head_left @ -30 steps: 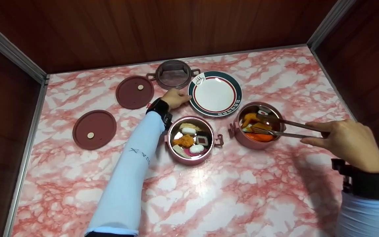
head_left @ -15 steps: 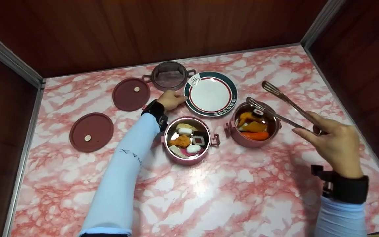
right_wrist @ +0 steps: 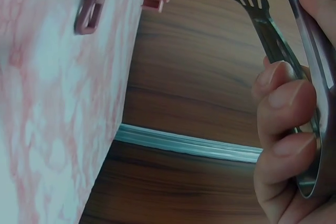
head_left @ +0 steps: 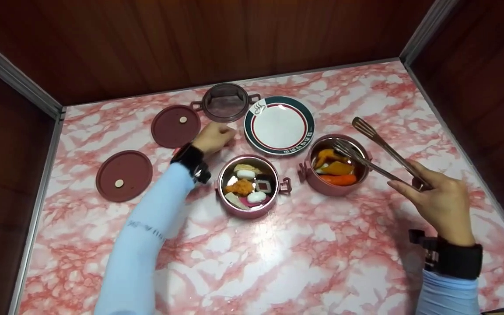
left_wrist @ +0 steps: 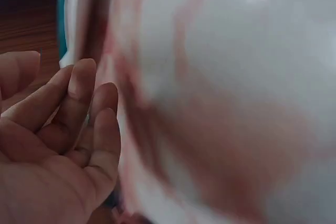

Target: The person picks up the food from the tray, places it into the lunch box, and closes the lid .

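Observation:
My right hand (head_left: 442,199) holds a pair of metal tongs (head_left: 385,146) by the bend end. The tong arms stand apart with no food between them; in the head view the lower slotted tip overlaps the right pink pot (head_left: 333,189). Inside that pot are a carrot-like orange piece (head_left: 338,180) and yellow-orange pieces (head_left: 337,168). My left hand (head_left: 213,138) hovers left of the white plate (head_left: 280,127) with its dark green rim, its fingers loosely bent and holding nothing, as the left wrist view confirms. Below it stands the left pink pot (head_left: 252,214).
The left pot contains a fried-looking chunk (head_left: 240,187), white oval pieces (head_left: 257,197) and other food pieces. Two maroon round lids (head_left: 176,127) lie at left. A dark translucent lidded pot (head_left: 225,105) stands behind, beside the plate. Wooden walls (head_left: 234,43) enclose the marbled table.
The left hand has come off the plate's edge and drawn back left. The tongs have risen out of the right pot and spread apart, as the right hand moved left.

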A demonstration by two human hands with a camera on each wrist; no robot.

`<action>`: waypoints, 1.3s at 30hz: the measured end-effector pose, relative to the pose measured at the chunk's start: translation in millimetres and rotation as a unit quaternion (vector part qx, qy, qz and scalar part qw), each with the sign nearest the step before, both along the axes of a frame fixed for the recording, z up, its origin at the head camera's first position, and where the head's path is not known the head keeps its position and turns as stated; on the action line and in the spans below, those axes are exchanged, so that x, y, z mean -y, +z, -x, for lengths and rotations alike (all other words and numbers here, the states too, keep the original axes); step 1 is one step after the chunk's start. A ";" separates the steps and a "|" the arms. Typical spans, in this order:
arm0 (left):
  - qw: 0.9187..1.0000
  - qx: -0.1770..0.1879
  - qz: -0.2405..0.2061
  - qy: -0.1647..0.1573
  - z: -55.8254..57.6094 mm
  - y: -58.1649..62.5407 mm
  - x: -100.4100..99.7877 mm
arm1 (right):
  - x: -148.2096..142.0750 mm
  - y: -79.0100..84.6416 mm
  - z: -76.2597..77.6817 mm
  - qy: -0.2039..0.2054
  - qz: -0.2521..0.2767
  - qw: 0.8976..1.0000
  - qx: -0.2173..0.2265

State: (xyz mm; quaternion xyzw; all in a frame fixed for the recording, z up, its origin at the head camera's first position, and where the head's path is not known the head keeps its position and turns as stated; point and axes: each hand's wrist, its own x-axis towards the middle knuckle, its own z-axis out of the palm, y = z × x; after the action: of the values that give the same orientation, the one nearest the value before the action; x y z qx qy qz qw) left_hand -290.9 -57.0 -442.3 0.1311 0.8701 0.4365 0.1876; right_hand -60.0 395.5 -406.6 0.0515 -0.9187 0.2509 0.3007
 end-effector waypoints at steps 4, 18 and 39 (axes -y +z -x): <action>0.997 -0.075 -0.019 0.000 -24.1 7.1 20.8 | -2.9 -2.1 -1.0 -0.001 0.009 1.000 0.018; 0.981 -0.160 -0.093 0.059 -130.1 11.1 68.2 | -3.5 22.4 39.0 0.014 -0.013 0.994 0.104; 0.975 -0.166 -0.090 0.120 -185.1 -12.1 82.8 | 10.9 32.1 175.0 0.115 -0.084 0.958 0.249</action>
State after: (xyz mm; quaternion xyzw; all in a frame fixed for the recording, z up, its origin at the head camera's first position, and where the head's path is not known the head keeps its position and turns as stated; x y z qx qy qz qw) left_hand -105.8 -139.9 -454.4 0.1121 0.8558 0.5044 -0.0255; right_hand -235.0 384.5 -374.5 0.1180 -0.9700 0.2109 0.0261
